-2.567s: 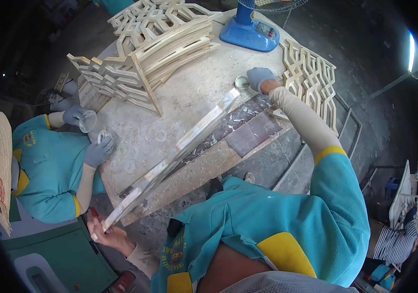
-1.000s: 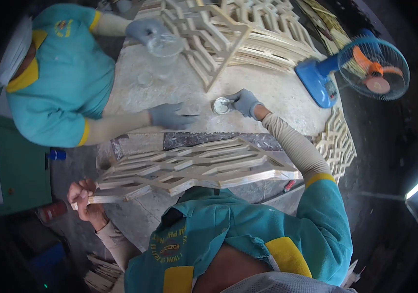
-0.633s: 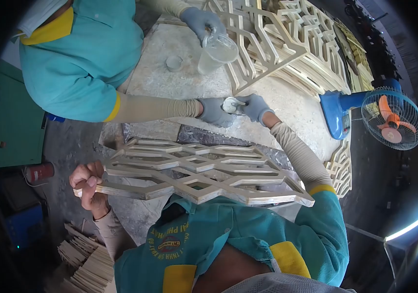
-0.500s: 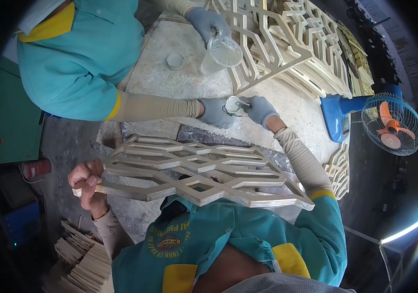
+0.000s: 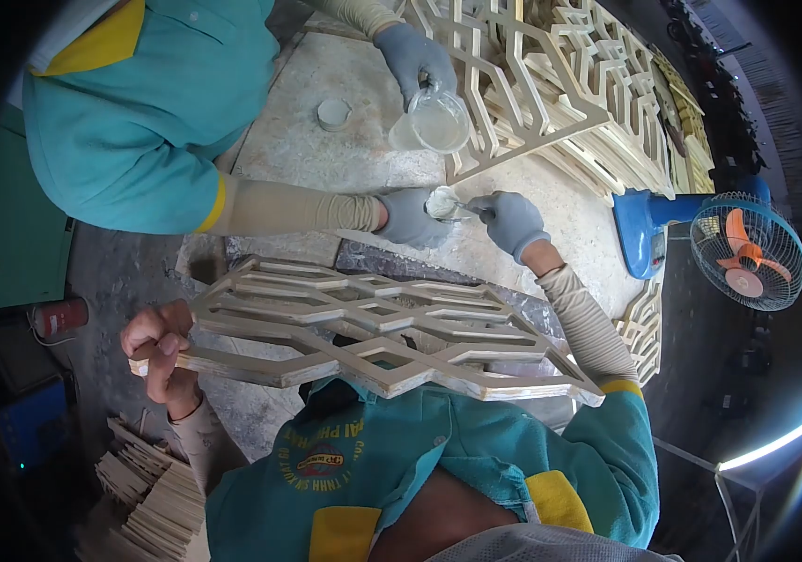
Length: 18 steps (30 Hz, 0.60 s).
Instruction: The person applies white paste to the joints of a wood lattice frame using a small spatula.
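My left hand (image 5: 159,354), bare, grips the left end of a pale wooden lattice panel (image 5: 391,365), which spans the view in front of my chest. My right hand (image 5: 510,225), in a grey glove, is closed around the handle of a small stirring tool (image 5: 465,207). The tool's tip reaches to the mouth of a small cup (image 5: 442,202) of whitish paste. A co-worker's gloved hand (image 5: 412,220) holds that cup. Above it, the co-worker's other gloved hand (image 5: 412,62) grips a translucent pitcher (image 5: 434,124) by its handle.
A round lid or dish (image 5: 333,114) lies on the worktable (image 5: 298,173). More lattice panels (image 5: 569,112) are stacked at the upper right, near a blue fan (image 5: 747,251). Wood strips (image 5: 162,496) lie at the lower left, below a red cylinder (image 5: 61,318).
My right hand has shifted slightly right, with the tool drawn outward at the cup's rim. The co-worker's pitcher has moved a little down and right. My left hand still grips the panel.
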Tool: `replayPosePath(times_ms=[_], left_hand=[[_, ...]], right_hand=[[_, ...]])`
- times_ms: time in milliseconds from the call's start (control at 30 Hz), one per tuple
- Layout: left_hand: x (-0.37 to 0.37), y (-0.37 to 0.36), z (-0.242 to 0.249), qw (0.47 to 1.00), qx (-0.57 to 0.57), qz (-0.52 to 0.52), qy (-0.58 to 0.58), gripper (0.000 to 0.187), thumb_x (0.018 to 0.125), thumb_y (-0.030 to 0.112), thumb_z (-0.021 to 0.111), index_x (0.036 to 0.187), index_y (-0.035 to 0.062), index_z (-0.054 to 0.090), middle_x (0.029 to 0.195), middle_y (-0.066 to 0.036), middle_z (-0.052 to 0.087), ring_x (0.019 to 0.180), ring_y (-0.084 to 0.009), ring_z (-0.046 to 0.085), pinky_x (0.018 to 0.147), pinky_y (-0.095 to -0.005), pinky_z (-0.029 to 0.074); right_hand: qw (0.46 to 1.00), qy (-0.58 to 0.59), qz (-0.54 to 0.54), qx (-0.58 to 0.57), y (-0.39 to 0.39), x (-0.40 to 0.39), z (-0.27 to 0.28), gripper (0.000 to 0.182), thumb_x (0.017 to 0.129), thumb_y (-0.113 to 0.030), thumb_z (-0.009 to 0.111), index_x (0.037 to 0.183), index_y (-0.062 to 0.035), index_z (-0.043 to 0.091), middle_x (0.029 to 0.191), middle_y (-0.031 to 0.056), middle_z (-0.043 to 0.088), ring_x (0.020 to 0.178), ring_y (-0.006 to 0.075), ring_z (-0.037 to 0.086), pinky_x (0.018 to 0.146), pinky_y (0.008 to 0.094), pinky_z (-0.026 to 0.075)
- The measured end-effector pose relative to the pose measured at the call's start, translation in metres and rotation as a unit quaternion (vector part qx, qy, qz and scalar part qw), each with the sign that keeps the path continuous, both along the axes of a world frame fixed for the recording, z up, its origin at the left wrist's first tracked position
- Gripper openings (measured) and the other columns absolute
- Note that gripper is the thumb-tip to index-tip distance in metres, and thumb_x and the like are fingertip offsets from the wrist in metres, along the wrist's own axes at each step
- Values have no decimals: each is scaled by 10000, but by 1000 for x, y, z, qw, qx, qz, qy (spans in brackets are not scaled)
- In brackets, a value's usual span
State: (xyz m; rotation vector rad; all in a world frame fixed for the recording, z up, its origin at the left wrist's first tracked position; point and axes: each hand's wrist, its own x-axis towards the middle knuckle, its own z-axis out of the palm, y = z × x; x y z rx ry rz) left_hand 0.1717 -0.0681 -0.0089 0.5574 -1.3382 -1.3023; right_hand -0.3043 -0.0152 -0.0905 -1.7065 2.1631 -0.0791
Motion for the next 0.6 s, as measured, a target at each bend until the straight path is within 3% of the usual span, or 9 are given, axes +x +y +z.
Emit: replayPosePath(times_ms=[200, 300, 367, 467, 600], left_hand=[[-1, 0, 4, 1000, 6, -1, -9, 232, 786, 142, 593, 664, 79, 407, 593, 1, 381, 575, -93, 266, 549, -300, 200], [-1, -1, 5, 1000, 8, -3, -9, 226, 786, 140, 593, 662, 74, 416, 594, -1, 384, 575, -93, 268, 546, -298, 200], [-4, -1, 7, 1000, 5, -2, -8, 223, 787, 138, 593, 661, 71, 421, 594, -2, 385, 575, -92, 269, 545, -297, 200], [-9, -1, 8, 998, 19, 54, -2, 216, 704, 134, 587, 614, 49, 410, 541, -18, 410, 534, -95, 283, 509, -295, 186], [-8, -1, 8, 998, 22, 52, 5, 218, 699, 128, 586, 612, 52, 402, 539, -21, 420, 528, -93, 287, 508, -291, 192]], right_hand=[[998, 38, 29, -31, -2, 5, 8, 336, 841, -84, 585, 1103, -245, 719, 953, 132, 660, 863, 341, 652, 756, 436, 525], [993, 46, 68, -79, -1, 11, 15, 411, 807, -64, 601, 1149, -269, 699, 897, 106, 626, 822, 323, 646, 712, 424, 527], [969, 129, 142, -158, -1, 15, 22, 507, 764, -38, 610, 1191, -303, 681, 826, 71, 567, 770, 276, 616, 651, 399, 506], [935, 192, 181, -236, 3, 17, 29, 551, 747, -19, 607, 1195, -333, 679, 791, 32, 528, 749, 218, 576, 618, 357, 480], [917, 224, 181, -275, 9, 19, 43, 578, 741, 1, 593, 1204, -336, 674, 772, 13, 501, 719, 193, 539, 602, 325, 459]])
